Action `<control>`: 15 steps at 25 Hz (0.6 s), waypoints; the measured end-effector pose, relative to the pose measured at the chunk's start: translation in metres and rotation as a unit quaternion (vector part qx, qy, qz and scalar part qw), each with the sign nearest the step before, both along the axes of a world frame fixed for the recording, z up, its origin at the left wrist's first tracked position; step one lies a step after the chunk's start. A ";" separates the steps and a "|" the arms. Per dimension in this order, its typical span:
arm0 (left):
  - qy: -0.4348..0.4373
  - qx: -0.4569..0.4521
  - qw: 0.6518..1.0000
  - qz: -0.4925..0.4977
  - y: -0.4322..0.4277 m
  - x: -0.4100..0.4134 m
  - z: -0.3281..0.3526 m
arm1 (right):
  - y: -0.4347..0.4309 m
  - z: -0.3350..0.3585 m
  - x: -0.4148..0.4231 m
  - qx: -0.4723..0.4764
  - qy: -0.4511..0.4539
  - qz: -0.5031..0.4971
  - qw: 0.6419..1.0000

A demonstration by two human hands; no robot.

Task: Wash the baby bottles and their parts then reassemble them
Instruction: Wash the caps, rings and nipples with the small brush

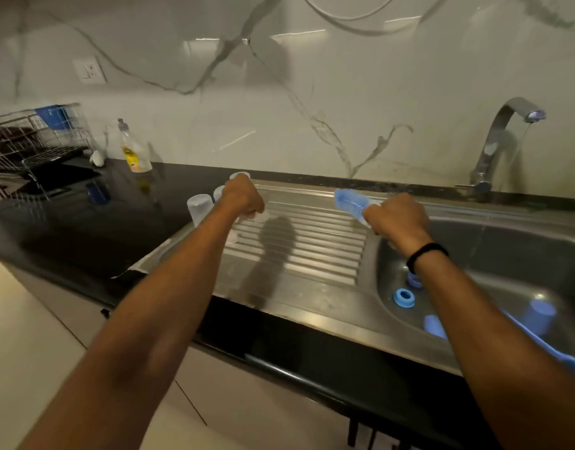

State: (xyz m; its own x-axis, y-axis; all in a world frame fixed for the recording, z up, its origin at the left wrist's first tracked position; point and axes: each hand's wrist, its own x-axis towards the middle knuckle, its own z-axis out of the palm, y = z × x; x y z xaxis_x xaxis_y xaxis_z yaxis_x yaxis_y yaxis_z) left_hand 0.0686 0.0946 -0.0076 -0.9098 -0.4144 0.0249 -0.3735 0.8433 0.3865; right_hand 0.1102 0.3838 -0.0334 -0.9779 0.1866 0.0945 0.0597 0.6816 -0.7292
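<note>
Fingers [373,218] of the right hand [398,219] are wrapped round a blue brush [349,200]; the left hand [244,198] is curled, grasp indiscernible.

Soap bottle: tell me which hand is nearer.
Left. The left hand sits right of the soap bottle over the drainboard; the right hand is farther right, by the sink.

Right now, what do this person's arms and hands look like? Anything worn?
Both forearms are bare, with no sleeves in view. The left hand and right hand wear no gloves, and no rings show. A thin black band circles the right wrist.
</note>
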 end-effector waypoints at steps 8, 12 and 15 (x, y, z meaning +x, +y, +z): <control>-0.039 -0.061 0.997 -0.003 -0.021 -0.008 -0.012 | -0.053 0.000 0.000 -0.015 -0.002 0.042 0.999; -0.070 -0.115 0.991 -0.030 -0.017 -0.008 -0.019 | -0.061 -0.006 -0.003 -0.010 0.001 0.047 0.999; -0.066 -0.132 0.988 -0.036 -0.018 -0.012 -0.029 | -0.063 -0.010 -0.006 -0.007 0.010 0.047 0.999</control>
